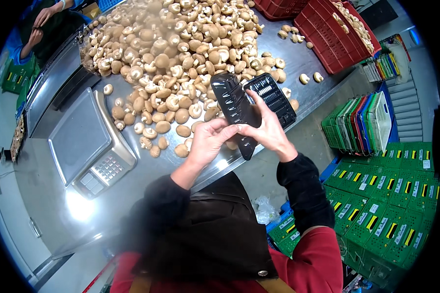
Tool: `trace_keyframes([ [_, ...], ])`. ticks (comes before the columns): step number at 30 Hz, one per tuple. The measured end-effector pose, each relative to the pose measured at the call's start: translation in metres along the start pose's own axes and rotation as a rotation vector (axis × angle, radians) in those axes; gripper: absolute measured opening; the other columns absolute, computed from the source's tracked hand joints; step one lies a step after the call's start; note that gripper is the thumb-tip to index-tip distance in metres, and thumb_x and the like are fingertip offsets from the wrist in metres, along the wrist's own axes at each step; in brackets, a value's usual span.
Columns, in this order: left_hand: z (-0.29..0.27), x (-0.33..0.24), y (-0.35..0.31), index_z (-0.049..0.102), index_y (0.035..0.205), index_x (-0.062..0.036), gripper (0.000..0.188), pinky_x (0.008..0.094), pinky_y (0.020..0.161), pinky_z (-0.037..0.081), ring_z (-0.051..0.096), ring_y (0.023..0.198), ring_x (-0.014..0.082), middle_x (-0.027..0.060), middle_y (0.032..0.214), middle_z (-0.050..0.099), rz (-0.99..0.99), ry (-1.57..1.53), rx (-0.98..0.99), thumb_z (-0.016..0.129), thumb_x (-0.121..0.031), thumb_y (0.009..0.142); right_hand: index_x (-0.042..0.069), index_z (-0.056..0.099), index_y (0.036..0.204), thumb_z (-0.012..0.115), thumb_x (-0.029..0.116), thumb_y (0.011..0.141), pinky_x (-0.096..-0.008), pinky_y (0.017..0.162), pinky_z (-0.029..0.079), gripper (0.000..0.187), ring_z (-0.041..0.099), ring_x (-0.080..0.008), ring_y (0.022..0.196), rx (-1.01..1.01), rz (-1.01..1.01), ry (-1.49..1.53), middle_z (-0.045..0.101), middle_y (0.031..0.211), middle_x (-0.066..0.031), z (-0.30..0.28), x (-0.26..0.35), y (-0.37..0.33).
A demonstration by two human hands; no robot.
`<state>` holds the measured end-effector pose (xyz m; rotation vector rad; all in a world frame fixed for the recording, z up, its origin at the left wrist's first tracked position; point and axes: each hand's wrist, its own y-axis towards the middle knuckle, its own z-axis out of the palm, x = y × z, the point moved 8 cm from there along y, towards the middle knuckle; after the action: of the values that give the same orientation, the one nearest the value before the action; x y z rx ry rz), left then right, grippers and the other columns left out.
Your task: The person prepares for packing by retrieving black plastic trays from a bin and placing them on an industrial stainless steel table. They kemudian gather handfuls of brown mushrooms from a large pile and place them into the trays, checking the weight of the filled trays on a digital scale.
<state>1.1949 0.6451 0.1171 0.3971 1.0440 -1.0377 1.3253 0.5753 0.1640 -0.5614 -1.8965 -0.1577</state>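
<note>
A black plastic tray (233, 100) is tilted up on edge near the front rim of the metal table. My left hand (208, 142) is closed at its lower end, the thumb reaching toward the other hand. My right hand (269, 129) pinches the same tray from the right; its index finger stretches up between this tray and a second one. That second black tray (274, 100), ribbed inside, lies on the table just right of it. Behind both spreads a large heap of brown-capped mushrooms (181, 53), some of them loose close to my left hand.
At the left stands a digital scale (80, 141) with a flat pan and keypad. A red crate (322, 39) holds mushrooms at the back right. Beyond the table's right edge are stacked green crates (386, 195) and upright coloured baskets (359, 122). Another person's hands (43, 24) show at the far left.
</note>
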Motion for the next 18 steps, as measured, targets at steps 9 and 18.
trace_keyframes([
  [9, -0.025, 0.001, -0.032, 0.066, 0.093, 0.0055, 0.013, 0.032, 0.064, 0.057, 0.067, 0.069, 0.0215, 0.0119, 0.085, 0.069, 0.011, -0.257, 0.058, 0.066, -0.007, 0.09, 0.003, 0.032, 0.147, 0.077, 0.031, 0.076, -0.0363, 0.108, 0.035, 0.089, 0.043, -0.0272, 0.131, 0.193, 0.104, 0.394, 0.044, 0.14, -0.0225, 0.063, -0.018, -0.017],
  [18, -0.037, -0.023, -0.056, 0.066, 0.088, 0.0051, 0.011, 0.0308, 0.06, 0.056, 0.067, 0.064, 0.0211, 0.013, 0.082, 0.069, 0.062, -0.166, 0.006, 0.073, 0.001, 0.081, 0.001, 0.029, 0.148, 0.078, 0.032, 0.075, -0.0364, 0.107, 0.037, 0.093, 0.045, -0.0265, 0.129, 0.26, 0.126, 0.57, 0.043, 0.141, -0.0199, 0.096, -0.007, -0.029],
])
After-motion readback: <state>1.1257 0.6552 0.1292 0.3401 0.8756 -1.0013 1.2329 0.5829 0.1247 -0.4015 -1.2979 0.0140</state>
